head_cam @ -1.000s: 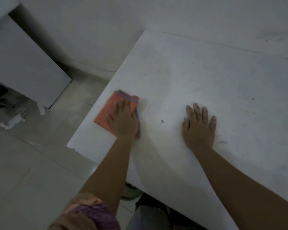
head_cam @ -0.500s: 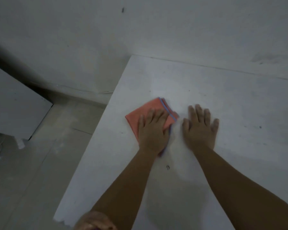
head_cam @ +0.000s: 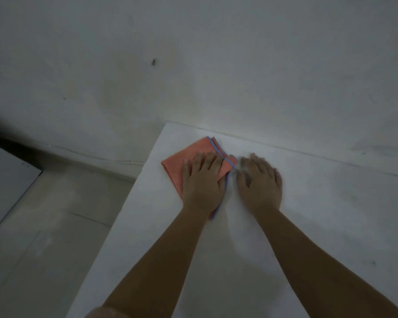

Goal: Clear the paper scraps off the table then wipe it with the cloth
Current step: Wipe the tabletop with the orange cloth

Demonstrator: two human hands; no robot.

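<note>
A: The cloth (head_cam: 182,164) at the table's far left corner looks like soft matt fabric, orange with a blue stitched hem.

B: And the table (head_cam: 319,214)?

A: Smooth, matt white, faintly scuffed. The wall (head_cam: 193,65) is matt plaster, stained; the floor (head_cam: 44,237) dull tile.

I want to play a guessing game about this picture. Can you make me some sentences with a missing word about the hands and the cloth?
1. The left hand presses flat on a folded cloth whose colour is ____.
2. The right hand lies flat on the bare ____, beside the cloth.
3. The cloth's edge has a thin trim coloured ____.
4. Behind the table stands a plain ____.

Missing words: orange; table; blue; wall
</note>
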